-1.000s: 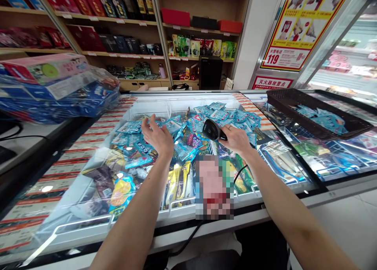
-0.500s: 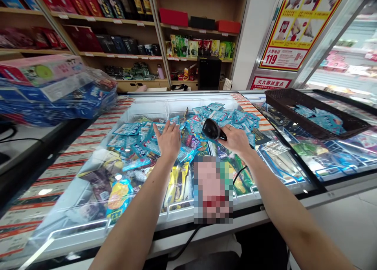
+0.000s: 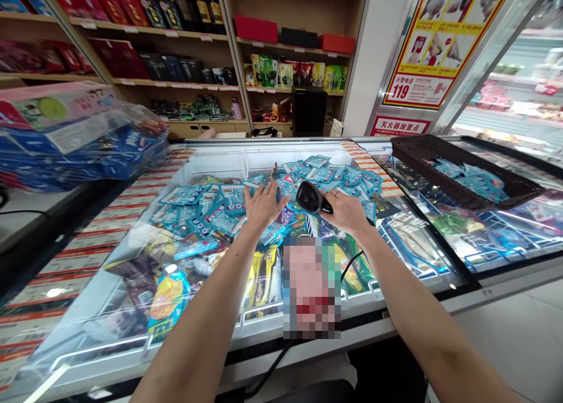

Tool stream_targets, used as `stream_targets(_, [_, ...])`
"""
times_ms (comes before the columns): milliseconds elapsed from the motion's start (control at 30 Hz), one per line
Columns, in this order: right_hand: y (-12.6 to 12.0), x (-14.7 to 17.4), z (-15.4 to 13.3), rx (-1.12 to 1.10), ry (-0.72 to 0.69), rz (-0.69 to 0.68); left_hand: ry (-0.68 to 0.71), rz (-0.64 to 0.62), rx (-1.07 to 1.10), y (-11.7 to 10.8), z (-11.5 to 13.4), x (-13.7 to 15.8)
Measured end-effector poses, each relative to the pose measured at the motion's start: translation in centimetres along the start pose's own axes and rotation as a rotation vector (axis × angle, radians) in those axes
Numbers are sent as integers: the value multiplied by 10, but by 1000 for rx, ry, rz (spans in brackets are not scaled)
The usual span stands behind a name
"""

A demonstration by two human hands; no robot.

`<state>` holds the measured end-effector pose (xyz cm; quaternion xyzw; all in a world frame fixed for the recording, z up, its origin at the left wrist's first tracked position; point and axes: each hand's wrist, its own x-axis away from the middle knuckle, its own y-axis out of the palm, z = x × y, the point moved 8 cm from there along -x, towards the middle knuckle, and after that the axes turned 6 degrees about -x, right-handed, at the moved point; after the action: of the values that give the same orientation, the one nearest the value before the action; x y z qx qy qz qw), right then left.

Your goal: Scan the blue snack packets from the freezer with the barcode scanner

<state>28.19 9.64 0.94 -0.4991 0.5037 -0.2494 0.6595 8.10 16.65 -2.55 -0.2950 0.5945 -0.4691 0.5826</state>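
Note:
My right hand (image 3: 346,210) is wrapped round the handle of a black barcode scanner (image 3: 309,197), its head pointing left over the freezer's glass top. A dark cable (image 3: 349,265) runs down from below that hand. My left hand (image 3: 264,203) is open, palm down with fingers spread, over the blue packets (image 3: 220,206); whether it presses on them I cannot tell. More blue packets (image 3: 325,171) lie scattered on the glass beyond and to the right of the scanner. Under the glass, bagged ice creams (image 3: 167,300) and yellow-wrapped bars (image 3: 266,274) show.
A dark brown basket (image 3: 413,156) with several blue packets stands at the right on the glass. Plastic-wrapped boxes (image 3: 65,127) are stacked at the left. A blurred pink object (image 3: 308,274) lies at the front edge. Shelves (image 3: 176,33) of goods line the back.
My left hand has shifted slightly right across the packets, and its thumb now shows on the right side. The scanner stays in my right hand. The view has moved slightly.

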Motion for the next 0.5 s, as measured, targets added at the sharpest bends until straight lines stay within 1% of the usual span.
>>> stream_targets(133, [1,0,0,-6,-4,-3,30,47,42,-4,-2,-1])
stream_targets(267, [0,1,-3,-19,-29,13,-21,64,230,-14,-19,1])
stream_targets(400, [-5,3,-12,-57,-103,43,-35,126,379,-25,-35,13])
stream_targets(500, [-9,5,-20,-75,-165,65,-29,141,438,-27,-40,24])
